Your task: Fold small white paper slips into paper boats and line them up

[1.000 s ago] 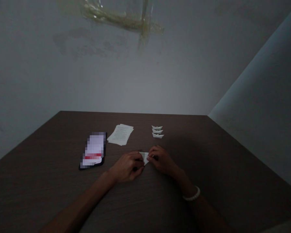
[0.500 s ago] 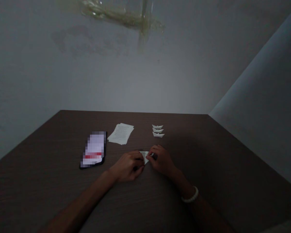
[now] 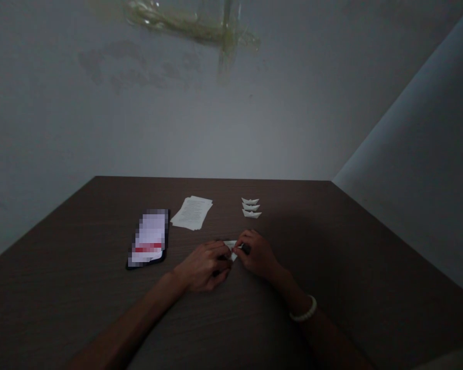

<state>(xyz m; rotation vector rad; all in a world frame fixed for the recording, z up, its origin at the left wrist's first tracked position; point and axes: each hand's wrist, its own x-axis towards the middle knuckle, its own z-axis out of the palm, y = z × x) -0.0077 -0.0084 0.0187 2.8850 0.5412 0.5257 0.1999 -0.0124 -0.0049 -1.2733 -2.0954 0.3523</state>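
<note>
A small folded piece of white paper (image 3: 232,252) lies on the table between my hands, partly covered by fingers. My left hand (image 3: 208,263) curls over its left side, fingers pressed on it. At its right side, my right hand (image 3: 255,253) pinches the paper between thumb and forefinger; a pale bracelet circles that wrist. Beyond my hands, three small folded paper boats (image 3: 251,208) sit in a column, one behind another. Which fold the fingers work on is too small to make out.
A stack of printed paper sheets (image 3: 192,213) lies behind my left hand. Left of it is a phone (image 3: 148,239) with a lit, pixelated screen. The dark wooden table (image 3: 100,221) meets a stained grey wall (image 3: 231,128) at the back.
My left hand's fingers have shifted slightly right over the folded paper, covering more of it. The right hand keeps its pinch with little movement. Boats, sheets and phone stay put.
</note>
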